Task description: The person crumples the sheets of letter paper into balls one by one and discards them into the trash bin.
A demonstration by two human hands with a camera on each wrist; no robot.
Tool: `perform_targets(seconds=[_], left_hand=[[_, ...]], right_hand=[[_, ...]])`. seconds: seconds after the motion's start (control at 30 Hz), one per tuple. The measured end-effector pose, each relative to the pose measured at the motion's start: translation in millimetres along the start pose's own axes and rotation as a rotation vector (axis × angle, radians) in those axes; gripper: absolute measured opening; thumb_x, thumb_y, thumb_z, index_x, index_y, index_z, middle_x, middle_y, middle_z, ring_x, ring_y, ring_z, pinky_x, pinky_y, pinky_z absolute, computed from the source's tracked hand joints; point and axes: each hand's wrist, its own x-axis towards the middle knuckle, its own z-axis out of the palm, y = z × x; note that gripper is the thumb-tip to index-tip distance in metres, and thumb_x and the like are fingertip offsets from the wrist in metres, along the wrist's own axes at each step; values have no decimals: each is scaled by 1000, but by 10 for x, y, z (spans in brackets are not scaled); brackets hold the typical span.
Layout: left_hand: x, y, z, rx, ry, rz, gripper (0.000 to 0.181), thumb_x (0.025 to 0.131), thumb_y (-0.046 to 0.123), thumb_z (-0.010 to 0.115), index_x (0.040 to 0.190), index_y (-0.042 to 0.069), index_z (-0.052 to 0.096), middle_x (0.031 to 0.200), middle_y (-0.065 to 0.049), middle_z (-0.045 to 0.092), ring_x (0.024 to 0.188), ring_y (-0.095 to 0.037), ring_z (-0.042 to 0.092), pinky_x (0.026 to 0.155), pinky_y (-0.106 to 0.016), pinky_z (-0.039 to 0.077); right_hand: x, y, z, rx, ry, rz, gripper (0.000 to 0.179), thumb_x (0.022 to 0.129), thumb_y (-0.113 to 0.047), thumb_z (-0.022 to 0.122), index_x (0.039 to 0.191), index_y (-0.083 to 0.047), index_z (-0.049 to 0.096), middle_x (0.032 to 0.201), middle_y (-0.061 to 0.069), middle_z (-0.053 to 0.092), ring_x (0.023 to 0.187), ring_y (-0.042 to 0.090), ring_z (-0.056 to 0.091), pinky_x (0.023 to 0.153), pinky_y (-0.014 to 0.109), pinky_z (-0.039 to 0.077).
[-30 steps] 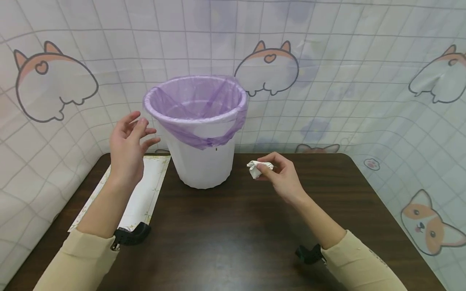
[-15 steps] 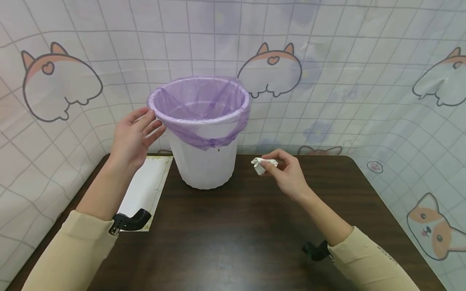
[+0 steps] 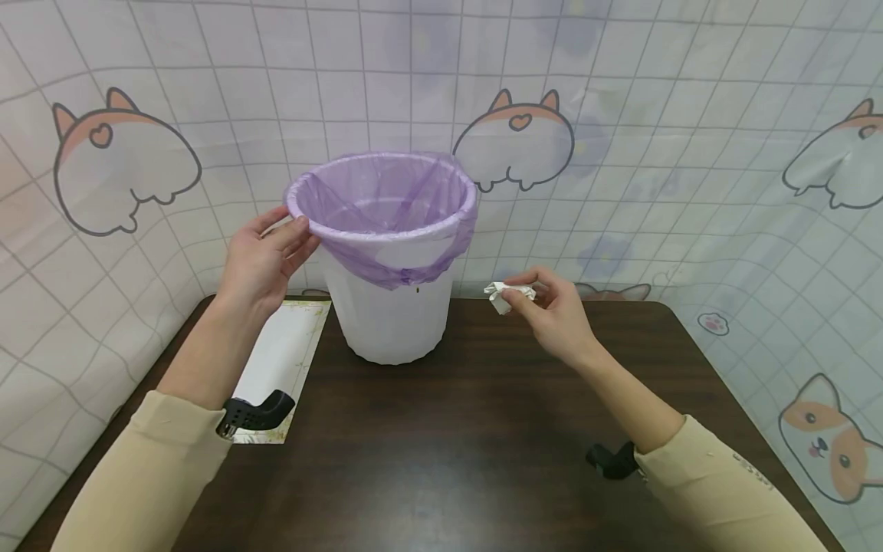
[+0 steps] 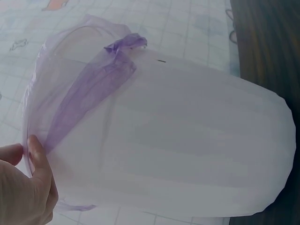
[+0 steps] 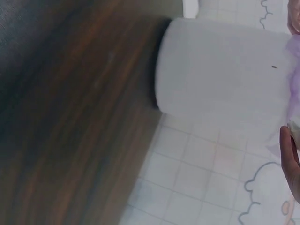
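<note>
A white trash can with a purple bag folded over its rim stands upright on the dark wooden table. At the can's left side, my left hand holds the bagged rim between thumb and fingers. The left wrist view shows its fingers at the bag's edge, against the can's outer wall. My right hand pinches a crumpled piece of white paper above the table, to the right of the can. In the right wrist view, that hand and the paper are partly cut off.
A white sheet with a patterned border lies on the table to the left, partly behind my left forearm. Behind and around the table hangs a gridded sheet printed with cartoon corgis. Black wrist devices sit at both sleeves.
My left hand has moved right, from beside the can onto its rim. The right hand, still pinching the paper, has shifted slightly up and right in the view.
</note>
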Motion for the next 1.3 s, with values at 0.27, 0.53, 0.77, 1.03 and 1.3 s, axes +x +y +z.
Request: perform_targets(seconds=[0.27,0.53,0.77,1.03,1.3], left_hand=[[11,14,10,-28,10,-8,78,94,-9,67,159,-1,24,133,-15,46,85,-14,68,82,-24,57],[3,-1,7,-14,23,-14,78,95,-10,66,159,0,23,134,-15,45,85,-14,67,82,-24,57],[13,7,16,-10,31,-15,77,95,-9,67,158,1,25,133,-16,46,85,-14,67,81,-25,57],[18,-2,33,-2,20,-7,79,95,-9,67,159,1,23,134,-16,46,85,-14,67,81,-25,57],[18,-13,41,12,21,5,79,95,-8,67,160,1,22,134,-15,46,86,-14,67,82,-25,57]], right_hand=[[242,-275,-98,-19,18,-111,12,99,2,66,109,7,63,112,16,64,84,23,70,76,29,59],[629,-554,-81,-33,66,-266,13,98,3,66,109,10,62,111,14,62,89,25,68,79,32,59],[890,-806,145,-69,82,-333,13,96,4,70,105,11,65,110,16,60,85,23,62,77,28,59],[1147,-819,388,-145,69,-402,13,93,1,75,103,8,71,104,16,60,81,17,54,71,22,56],[1502,-624,524,-309,44,-368,23,93,-18,79,110,-2,77,109,11,58,91,23,54,82,31,56]])
